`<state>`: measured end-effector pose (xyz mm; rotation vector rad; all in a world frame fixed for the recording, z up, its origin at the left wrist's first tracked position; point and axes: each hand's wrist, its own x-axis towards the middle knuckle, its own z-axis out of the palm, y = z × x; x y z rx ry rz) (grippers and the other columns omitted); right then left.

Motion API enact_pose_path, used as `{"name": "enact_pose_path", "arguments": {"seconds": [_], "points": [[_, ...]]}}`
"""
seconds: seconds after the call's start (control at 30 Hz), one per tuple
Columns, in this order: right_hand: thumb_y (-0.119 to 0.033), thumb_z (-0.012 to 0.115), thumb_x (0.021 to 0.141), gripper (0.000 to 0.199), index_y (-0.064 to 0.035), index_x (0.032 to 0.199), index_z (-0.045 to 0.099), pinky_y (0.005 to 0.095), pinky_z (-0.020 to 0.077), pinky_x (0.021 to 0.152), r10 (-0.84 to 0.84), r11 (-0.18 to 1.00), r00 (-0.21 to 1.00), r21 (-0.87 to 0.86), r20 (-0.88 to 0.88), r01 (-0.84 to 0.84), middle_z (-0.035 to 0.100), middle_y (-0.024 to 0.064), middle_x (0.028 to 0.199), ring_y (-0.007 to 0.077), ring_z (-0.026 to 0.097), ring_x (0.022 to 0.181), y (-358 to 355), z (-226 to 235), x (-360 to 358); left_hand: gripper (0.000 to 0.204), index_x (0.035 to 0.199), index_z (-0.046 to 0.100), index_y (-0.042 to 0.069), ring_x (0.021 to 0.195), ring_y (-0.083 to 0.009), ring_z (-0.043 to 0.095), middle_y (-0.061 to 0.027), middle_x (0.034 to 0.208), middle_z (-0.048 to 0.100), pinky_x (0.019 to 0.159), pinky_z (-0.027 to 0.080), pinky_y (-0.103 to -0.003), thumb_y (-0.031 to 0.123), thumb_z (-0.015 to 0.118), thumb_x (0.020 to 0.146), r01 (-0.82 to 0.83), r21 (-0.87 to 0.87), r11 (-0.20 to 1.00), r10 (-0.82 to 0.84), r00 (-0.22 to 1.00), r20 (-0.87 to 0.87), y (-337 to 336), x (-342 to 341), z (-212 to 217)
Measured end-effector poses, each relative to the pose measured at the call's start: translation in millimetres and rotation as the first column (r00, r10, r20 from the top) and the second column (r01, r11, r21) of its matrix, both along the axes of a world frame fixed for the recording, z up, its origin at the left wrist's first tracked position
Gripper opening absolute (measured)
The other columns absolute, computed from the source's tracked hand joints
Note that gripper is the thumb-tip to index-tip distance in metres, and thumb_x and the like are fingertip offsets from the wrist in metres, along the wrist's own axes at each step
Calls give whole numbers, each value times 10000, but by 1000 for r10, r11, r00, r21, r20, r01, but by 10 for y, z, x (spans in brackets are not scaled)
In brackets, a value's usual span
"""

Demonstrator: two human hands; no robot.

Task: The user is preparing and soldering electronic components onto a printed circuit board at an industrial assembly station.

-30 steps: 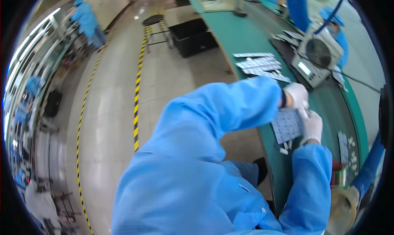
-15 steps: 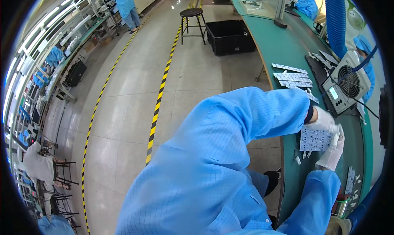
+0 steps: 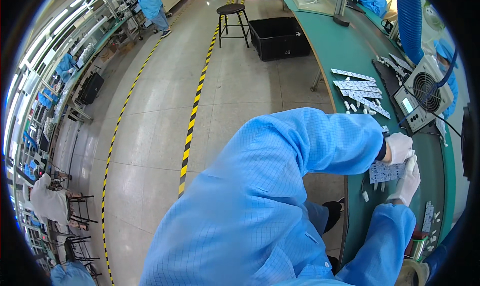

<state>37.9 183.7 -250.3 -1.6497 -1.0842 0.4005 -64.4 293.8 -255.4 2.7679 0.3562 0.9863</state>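
Note:
A white printed circuit board (image 3: pixel 386 172) dotted with small dark parts is at the green bench, partly covered by my left sleeve and hand. My left hand (image 3: pixel 399 148), in a white glove, reaches over its far edge with fingers closed in a pinch; what they hold is too small to make out. From the near side comes my right hand (image 3: pixel 407 182), also gloved, closed at the board's right edge. The fingertips of both hands meet just above that corner. White connectors on short leads (image 3: pixel 365 196) hang out at the board's lower edge.
Strip-shaped boards (image 3: pixel 357 88) lie fanned on the green bench (image 3: pixel 325 36), with loose white connectors beside them. A fan unit (image 3: pixel 425 93) stands beyond, under a blue hose (image 3: pixel 409 26). A solder-like spool (image 3: pixel 416 247) sits near my right elbow. A stool (image 3: pixel 231 9) and black bin (image 3: pixel 279 38) stand on the floor.
Both hands stay together at the board's right edge, with my left hand and sleeve shifted slightly. More of the strip boards and loose connectors shows beyond my left sleeve.

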Motion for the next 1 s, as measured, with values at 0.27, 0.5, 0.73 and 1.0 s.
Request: {"name": "enact_pose_path", "arguments": {"seconds": [0.27,0.5,0.73,1.0], "points": [[-489,416,975,595,25,1218,592,286,437,872,6,999,927,-48,-375,-25,647,96,1100,172,596,982,-101,156,-200,370,962,680,57,870,-355,626,-204,902,658,785,494,-408,376,514,873,312,-466,828,-353,936,1,52,-353,109],[-448,435,971,547,-9,1289,504,325,486,758,-10,981,472,-82,881,173,652,130,967,201,618,872,59,-344,279,499,877,715,58,856,-379,644,-224,868,668,768,516,-435,529,615,745,-194,-279,940,117,956,-270,-119,-138,216],[-590,447,907,658,-81,1324,474,298,433,578,-71,917,997,-391,18,72,650,119,863,172,552,641,-493,378,25,778,1281,531,66,1125,-344,563,-196,1224,585,972,438,-417,555,693,698,-192,-243,951,166,978,-125,191,-456,391],[-252,494,968,290,-41,1089,652,262,500,588,137,907,974,-372,-181,-197,649,52,745,98,595,645,-1828,727,-330,545,1212,576,46,1091,-318,587,-180,1168,621,924,463,-381,460,608,859,105,-140,985,-156,890,-429,285,56,605]]}}
